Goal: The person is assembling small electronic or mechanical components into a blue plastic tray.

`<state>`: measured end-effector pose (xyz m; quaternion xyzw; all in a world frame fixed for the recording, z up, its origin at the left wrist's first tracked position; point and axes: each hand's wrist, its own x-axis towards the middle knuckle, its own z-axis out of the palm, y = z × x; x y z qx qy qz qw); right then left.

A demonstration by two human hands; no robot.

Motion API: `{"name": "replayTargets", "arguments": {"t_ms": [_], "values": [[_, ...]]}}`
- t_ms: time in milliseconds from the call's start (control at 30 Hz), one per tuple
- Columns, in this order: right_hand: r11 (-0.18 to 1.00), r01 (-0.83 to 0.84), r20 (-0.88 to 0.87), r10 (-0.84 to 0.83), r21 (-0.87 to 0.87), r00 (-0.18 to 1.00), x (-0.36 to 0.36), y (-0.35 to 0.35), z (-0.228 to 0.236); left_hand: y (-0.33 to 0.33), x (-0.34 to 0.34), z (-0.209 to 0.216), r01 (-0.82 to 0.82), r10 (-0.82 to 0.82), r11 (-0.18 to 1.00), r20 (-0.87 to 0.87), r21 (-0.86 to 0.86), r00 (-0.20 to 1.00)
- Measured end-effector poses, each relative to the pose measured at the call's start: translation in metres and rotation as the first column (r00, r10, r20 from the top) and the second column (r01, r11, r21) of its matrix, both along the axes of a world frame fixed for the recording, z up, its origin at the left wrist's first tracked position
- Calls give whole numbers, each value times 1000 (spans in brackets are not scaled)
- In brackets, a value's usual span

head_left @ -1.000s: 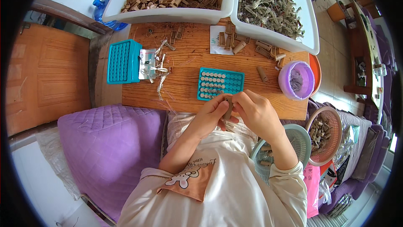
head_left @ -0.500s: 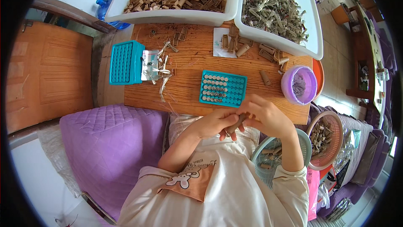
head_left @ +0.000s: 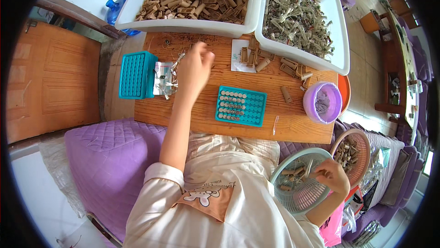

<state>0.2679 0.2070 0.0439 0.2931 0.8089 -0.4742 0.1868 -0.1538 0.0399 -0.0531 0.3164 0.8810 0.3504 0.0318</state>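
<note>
My left hand [head_left: 195,66] is over the far left of the table, beside a tangle of thin white wired strips [head_left: 170,80]; its bent fingers are blurred. My right hand [head_left: 333,177] hangs over the right side of a grey-green basket [head_left: 299,206], fingers loosely bent and apart. By its fingertips, a pale smeared shape inside the basket cannot be made out clearly. Several brown tubes [head_left: 293,174] lie in that basket. On the table a teal tray [head_left: 254,108] has small round silver pieces in its left holes. A brown half-shell casing [head_left: 286,94] lies to its right.
Two white bins hold brown casings [head_left: 197,0] and wired strips [head_left: 298,23] at the back. A teal rack [head_left: 137,74] stands left, a purple bucket [head_left: 333,96] right. Loose casings [head_left: 288,66] lie below the bins. A pink basket [head_left: 362,156] sits beside the grey-green one.
My hands, together on a brown tube in front of the tray, have parted. The left has reached forward to the far left; the right has dropped over the grey-green basket. The tube has left the left hand.
</note>
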Motion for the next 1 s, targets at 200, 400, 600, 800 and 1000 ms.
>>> {"name": "replayTargets", "arguments": {"t_ms": [200, 400, 600, 800, 1000], "values": [[997, 4, 165, 10, -82, 986, -26, -1, -13, 26, -47, -20, -144, 72, 901, -188, -410, 980], [978, 65, -402, 20, 197, 916, -101, 40, -5, 45, -34, -33, -59, -20, 928, -208, -368, 978], [694, 396, -568, 23, 601, 822, -220, 113, -18, 51, -16, -23, -8, -55, 929, -160, -369, 986], [537, 207, -56, -283, 818, 957, -281, 130, -40, 48, -6, -33, -20, -78, 951, -300, -309, 951], [584, 353, -331, -149, 731, 932, -279, 145, -49, 38, -6, -34, 24, -133, 946, -321, -324, 938]]}}
